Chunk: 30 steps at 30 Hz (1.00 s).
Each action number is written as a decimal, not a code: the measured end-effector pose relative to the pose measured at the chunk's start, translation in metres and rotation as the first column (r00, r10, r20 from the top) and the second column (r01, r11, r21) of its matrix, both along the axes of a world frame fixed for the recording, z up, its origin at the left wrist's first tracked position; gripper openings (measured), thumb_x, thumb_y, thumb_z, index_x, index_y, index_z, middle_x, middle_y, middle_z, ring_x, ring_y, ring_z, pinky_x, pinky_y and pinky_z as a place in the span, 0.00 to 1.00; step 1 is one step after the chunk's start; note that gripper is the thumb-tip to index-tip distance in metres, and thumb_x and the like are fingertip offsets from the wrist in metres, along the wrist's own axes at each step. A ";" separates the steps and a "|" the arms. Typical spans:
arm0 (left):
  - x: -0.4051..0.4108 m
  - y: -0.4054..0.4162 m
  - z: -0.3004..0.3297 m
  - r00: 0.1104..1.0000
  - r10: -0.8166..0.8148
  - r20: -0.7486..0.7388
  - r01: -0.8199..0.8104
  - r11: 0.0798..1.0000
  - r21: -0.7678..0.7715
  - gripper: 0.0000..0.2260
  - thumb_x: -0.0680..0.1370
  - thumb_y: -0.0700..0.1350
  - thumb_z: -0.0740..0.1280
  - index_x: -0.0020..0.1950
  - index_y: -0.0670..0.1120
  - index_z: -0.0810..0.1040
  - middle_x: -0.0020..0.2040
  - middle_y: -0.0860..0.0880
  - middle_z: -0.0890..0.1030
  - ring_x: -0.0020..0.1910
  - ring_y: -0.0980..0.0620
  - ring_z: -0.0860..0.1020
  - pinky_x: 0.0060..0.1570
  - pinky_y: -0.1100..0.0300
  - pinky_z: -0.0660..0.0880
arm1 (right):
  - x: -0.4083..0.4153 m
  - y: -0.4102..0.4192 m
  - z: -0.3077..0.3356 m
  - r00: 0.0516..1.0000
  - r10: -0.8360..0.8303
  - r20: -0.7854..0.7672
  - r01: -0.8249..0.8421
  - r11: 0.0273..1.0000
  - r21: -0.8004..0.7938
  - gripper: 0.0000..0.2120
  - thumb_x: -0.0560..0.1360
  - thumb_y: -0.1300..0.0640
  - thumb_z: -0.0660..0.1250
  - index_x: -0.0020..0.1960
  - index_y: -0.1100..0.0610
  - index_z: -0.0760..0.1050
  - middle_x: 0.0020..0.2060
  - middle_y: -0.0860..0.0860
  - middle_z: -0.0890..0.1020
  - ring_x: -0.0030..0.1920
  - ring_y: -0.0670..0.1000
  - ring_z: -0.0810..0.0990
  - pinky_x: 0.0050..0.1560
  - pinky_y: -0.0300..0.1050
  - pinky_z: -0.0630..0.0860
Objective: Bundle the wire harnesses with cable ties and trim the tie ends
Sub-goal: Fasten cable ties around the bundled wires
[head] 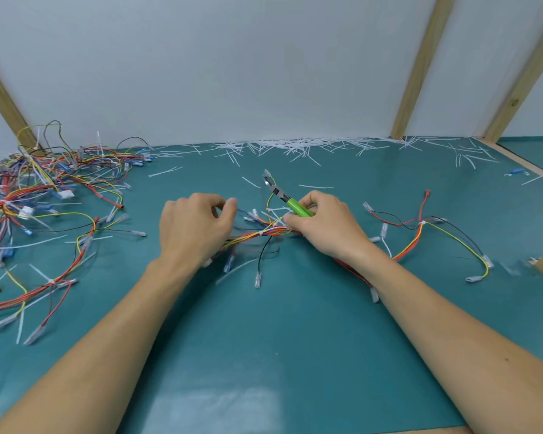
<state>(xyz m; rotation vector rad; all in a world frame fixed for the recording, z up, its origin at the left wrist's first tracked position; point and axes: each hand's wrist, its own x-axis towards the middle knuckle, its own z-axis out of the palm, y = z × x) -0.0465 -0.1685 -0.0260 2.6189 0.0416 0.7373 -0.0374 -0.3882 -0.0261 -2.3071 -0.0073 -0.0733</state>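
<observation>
Both hands are down on the harness (257, 234), which lies mid-surface on the teal surface (295, 339). The left hand (195, 227) has thumb and fingers curled in as if pinching a wire, though what it actually pinches is hard to tell. The right hand (323, 223) grips the green-handled cutters (287, 200), tips pointing away and up, while its fingers press the bundle. I'd say the tie wants snugging first, then the blades set flush against the tie head. Which tie is being worked is lost under the fingers; whether the blades are apart is too small to read. Trimmed tie ends (295, 148) litter the far edge, and a tangled pile of harnesses (44, 183) sits left.
</observation>
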 end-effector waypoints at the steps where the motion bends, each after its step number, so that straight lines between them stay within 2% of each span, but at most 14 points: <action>1: 0.000 0.002 0.002 0.998 0.062 0.014 -0.062 0.997 0.051 0.15 0.79 0.55 0.64 0.38 0.50 0.82 0.27 0.50 0.77 0.33 0.41 0.73 0.42 0.53 0.64 | -0.001 0.001 0.000 0.999 0.032 -0.009 -0.031 0.998 0.055 0.11 0.73 0.42 0.73 0.45 0.48 0.76 0.39 0.45 0.86 0.46 0.50 0.83 0.50 0.50 0.78; 3: 0.001 0.009 0.005 0.992 0.108 0.064 -0.115 0.984 0.133 0.11 0.78 0.53 0.66 0.42 0.51 0.84 0.32 0.50 0.82 0.37 0.42 0.76 0.51 0.51 0.65 | -0.004 0.005 0.002 0.994 0.109 -0.028 -0.104 0.984 0.143 0.10 0.76 0.45 0.71 0.45 0.49 0.75 0.37 0.44 0.87 0.36 0.48 0.81 0.46 0.49 0.77; 5: 0.001 0.013 0.007 0.995 0.033 0.090 -0.046 0.987 0.154 0.06 0.77 0.52 0.68 0.47 0.53 0.84 0.39 0.54 0.84 0.47 0.45 0.78 0.57 0.51 0.63 | -0.006 0.010 0.004 0.987 0.152 -0.046 -0.137 0.961 0.239 0.08 0.79 0.49 0.69 0.47 0.51 0.74 0.36 0.46 0.87 0.32 0.47 0.80 0.40 0.48 0.77; 7: -0.002 0.008 0.005 0.990 -0.141 0.004 0.140 0.989 0.055 0.05 0.78 0.50 0.69 0.51 0.54 0.84 0.45 0.57 0.84 0.52 0.47 0.78 0.55 0.52 0.69 | -0.007 0.014 0.005 0.986 0.147 -0.085 -0.104 0.917 0.384 0.06 0.82 0.54 0.65 0.48 0.55 0.72 0.35 0.50 0.86 0.30 0.50 0.80 0.33 0.47 0.76; 9: -0.005 -0.002 0.002 0.936 -0.320 -0.147 0.308 0.946 -0.095 0.07 0.79 0.52 0.68 0.54 0.55 0.83 0.49 0.58 0.84 0.52 0.52 0.79 0.52 0.54 0.74 | -0.008 0.015 0.008 0.979 0.149 -0.139 -0.065 0.875 0.480 0.05 0.83 0.57 0.62 0.49 0.57 0.70 0.35 0.53 0.84 0.30 0.51 0.79 0.29 0.46 0.76; 10: -0.007 -0.007 0.000 0.906 -0.374 -0.198 0.359 0.927 -0.108 0.09 0.80 0.54 0.67 0.57 0.55 0.82 0.50 0.59 0.84 0.51 0.54 0.79 0.53 0.55 0.74 | -0.008 0.014 0.010 0.975 0.157 -0.159 -0.060 0.868 0.493 0.05 0.83 0.58 0.62 0.49 0.58 0.70 0.35 0.54 0.83 0.29 0.52 0.79 0.29 0.46 0.77; 13: -0.006 -0.009 0.001 0.920 -0.344 -0.186 0.353 0.935 0.018 0.13 0.82 0.59 0.61 0.56 0.56 0.81 0.43 0.59 0.85 0.43 0.55 0.79 0.54 0.53 0.72 | -0.012 0.014 0.015 0.949 0.222 -0.222 -0.070 0.838 0.541 0.05 0.84 0.59 0.61 0.50 0.58 0.69 0.32 0.54 0.82 0.28 0.52 0.80 0.29 0.46 0.79; 15: -0.004 -0.005 0.003 0.952 -0.247 -0.181 0.270 0.957 0.111 0.15 0.80 0.63 0.59 0.48 0.56 0.81 0.33 0.57 0.82 0.40 0.52 0.80 0.52 0.53 0.71 | -0.018 0.017 0.017 0.912 0.304 -0.274 -0.071 0.778 0.624 0.07 0.84 0.57 0.62 0.49 0.58 0.70 0.30 0.54 0.82 0.28 0.52 0.80 0.28 0.47 0.81; 17: -0.006 -0.005 0.003 0.962 -0.158 -0.221 0.201 0.961 0.191 0.17 0.78 0.66 0.62 0.41 0.55 0.78 0.32 0.55 0.80 0.41 0.50 0.80 0.51 0.53 0.69 | -0.023 0.024 0.015 0.885 0.357 -0.298 -0.058 0.720 0.691 0.09 0.84 0.54 0.63 0.49 0.58 0.70 0.29 0.54 0.81 0.29 0.53 0.80 0.28 0.49 0.82; 19: -0.008 -0.008 0.000 0.960 -0.119 -0.253 0.167 0.969 0.181 0.18 0.75 0.68 0.64 0.38 0.54 0.77 0.35 0.54 0.81 0.42 0.50 0.79 0.50 0.53 0.68 | -0.025 0.029 0.013 0.896 0.342 -0.282 -0.054 0.717 0.695 0.09 0.84 0.53 0.63 0.49 0.58 0.70 0.29 0.53 0.81 0.28 0.52 0.80 0.28 0.49 0.81; 22: -0.008 -0.011 -0.001 0.951 -0.127 -0.283 0.153 0.986 0.070 0.19 0.74 0.69 0.65 0.39 0.54 0.77 0.35 0.57 0.79 0.41 0.52 0.78 0.50 0.53 0.68 | -0.022 0.030 0.012 0.946 0.252 -0.203 -0.049 0.731 0.680 0.08 0.84 0.55 0.62 0.48 0.56 0.70 0.30 0.52 0.81 0.27 0.51 0.79 0.26 0.46 0.79; 26: -0.011 -0.015 0.002 0.928 -0.204 -0.312 0.194 0.979 -0.062 0.23 0.75 0.71 0.61 0.40 0.53 0.81 0.32 0.58 0.78 0.36 0.58 0.76 0.49 0.53 0.70 | -0.014 0.023 0.009 0.992 0.101 -0.071 -0.041 0.814 0.580 0.06 0.83 0.58 0.63 0.47 0.56 0.71 0.33 0.52 0.81 0.29 0.51 0.77 0.28 0.47 0.76; 28: -0.013 -0.016 0.004 0.898 -0.274 -0.344 0.252 0.962 -0.110 0.18 0.77 0.66 0.65 0.41 0.53 0.82 0.31 0.57 0.79 0.36 0.60 0.76 0.50 0.53 0.71 | -0.011 0.021 0.007 0.998 0.053 -0.017 -0.036 0.844 0.535 0.05 0.81 0.59 0.64 0.46 0.56 0.72 0.33 0.51 0.82 0.30 0.50 0.77 0.30 0.47 0.76; 30: -0.013 -0.016 0.006 0.858 -0.343 -0.382 0.297 0.939 -0.175 0.09 0.78 0.55 0.69 0.42 0.52 0.82 0.36 0.55 0.82 0.40 0.56 0.79 0.53 0.55 0.74 | -0.011 0.020 0.006 1.000 0.021 0.022 -0.030 0.863 0.505 0.04 0.80 0.59 0.65 0.46 0.55 0.73 0.34 0.50 0.83 0.31 0.50 0.78 0.32 0.49 0.77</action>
